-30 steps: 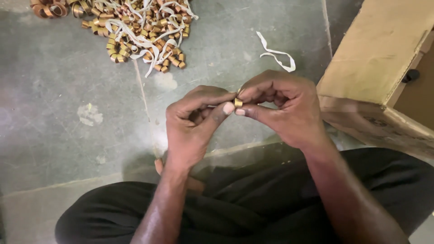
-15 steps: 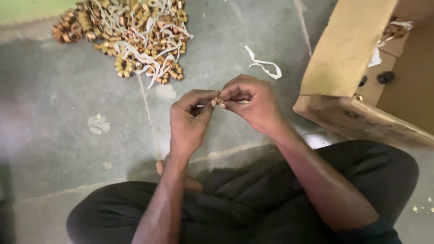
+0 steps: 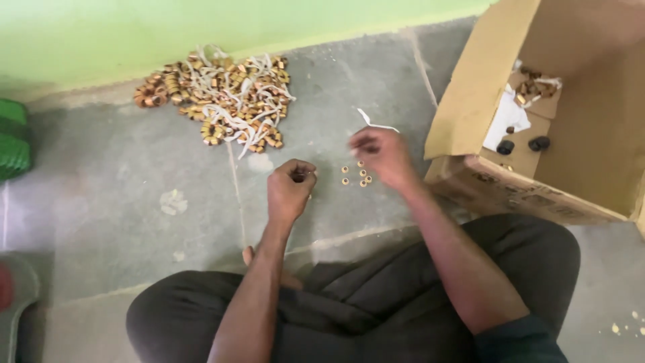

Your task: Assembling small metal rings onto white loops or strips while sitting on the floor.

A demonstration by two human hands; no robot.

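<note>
The person's left hand [image 3: 290, 190] is curled into a loose fist, fingertips pinched together on a small dark piece whose kind cannot be told. The right hand [image 3: 381, 156] hovers, blurred, just above about six small brass rings [image 3: 356, 176] lying loose on the stone floor [image 3: 121, 175]; whether its fingers are together or apart cannot be told. The rings lie flat, holes upward, with no readable long axis. One large pile of brass rings and white cords [image 3: 222, 101] lies farther off, one open cardboard box [image 3: 470, 107] at the right.
</note>
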